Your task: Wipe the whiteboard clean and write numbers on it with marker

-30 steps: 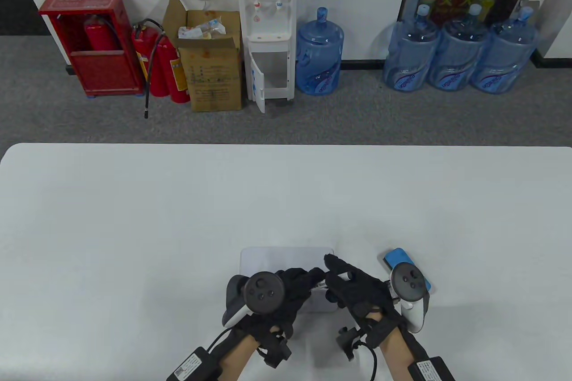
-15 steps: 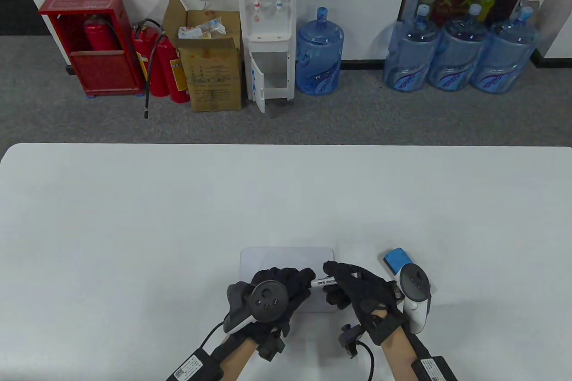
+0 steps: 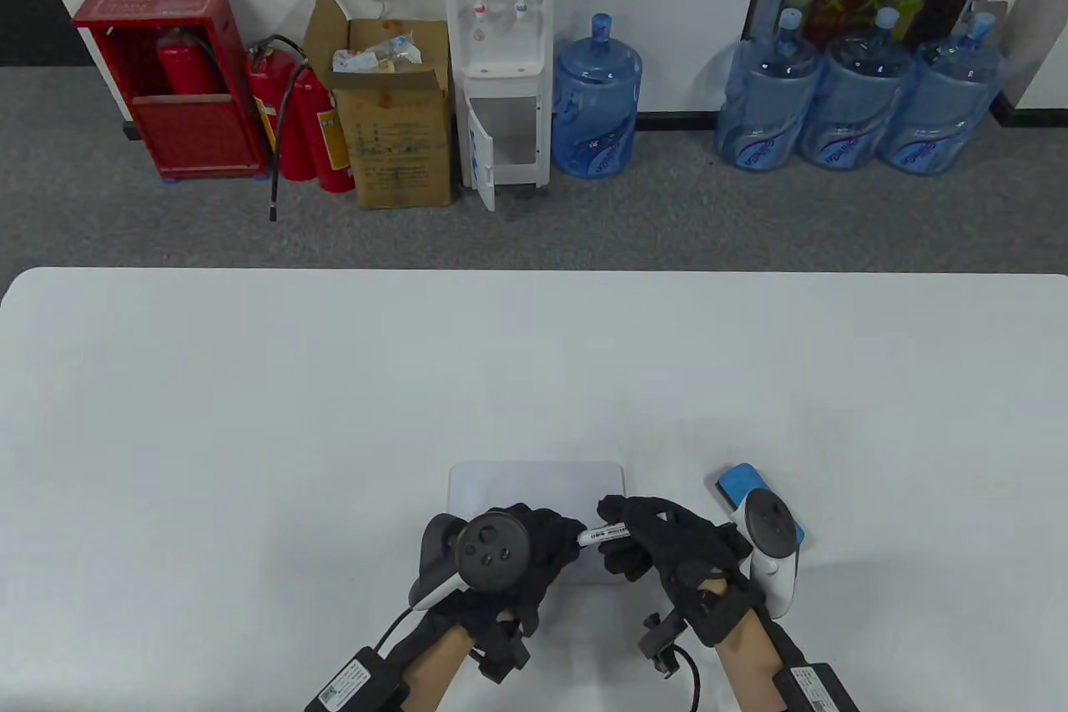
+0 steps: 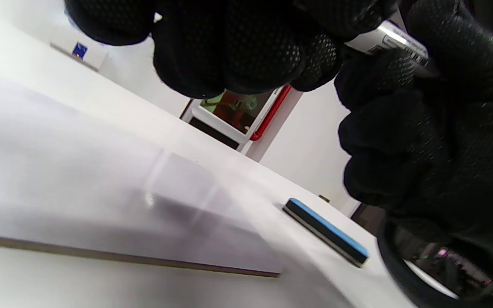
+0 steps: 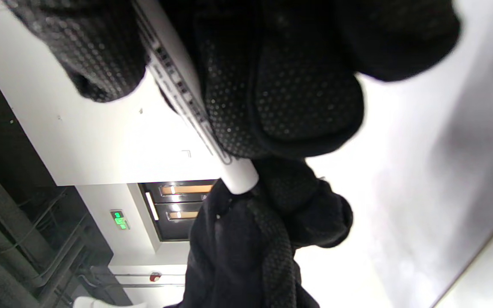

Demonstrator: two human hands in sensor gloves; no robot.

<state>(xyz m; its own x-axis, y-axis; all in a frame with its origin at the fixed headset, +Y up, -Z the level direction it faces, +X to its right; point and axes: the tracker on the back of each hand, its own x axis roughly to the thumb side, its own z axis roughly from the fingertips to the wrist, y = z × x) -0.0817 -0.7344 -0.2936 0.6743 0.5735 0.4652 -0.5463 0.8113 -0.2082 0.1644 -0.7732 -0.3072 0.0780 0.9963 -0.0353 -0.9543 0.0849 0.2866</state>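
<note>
The small whiteboard (image 3: 534, 482) lies flat near the table's front edge, its surface blank where it shows. Both hands hover over its near half. My right hand (image 3: 638, 527) grips the white barrel of the marker (image 3: 605, 532), which points left. My left hand (image 3: 555, 535) has its fingers curled round the marker's left end, which is hidden inside them. In the right wrist view the marker (image 5: 186, 98) runs from my right hand (image 5: 272, 85) into my left hand (image 5: 272, 226). The blue eraser (image 3: 738, 482) lies just right of the board, partly under my right tracker.
The white table (image 3: 250, 411) stretches wide to the left, right and far side of the board. In the left wrist view the eraser (image 4: 328, 231) sits beyond the whiteboard (image 4: 101, 192). Water bottles, a dispenser, a box and extinguishers stand on the floor behind.
More of the white barrel shows between the hands than a second ago. The left hand has drawn slightly left and nearer; the right hand has turned a little.
</note>
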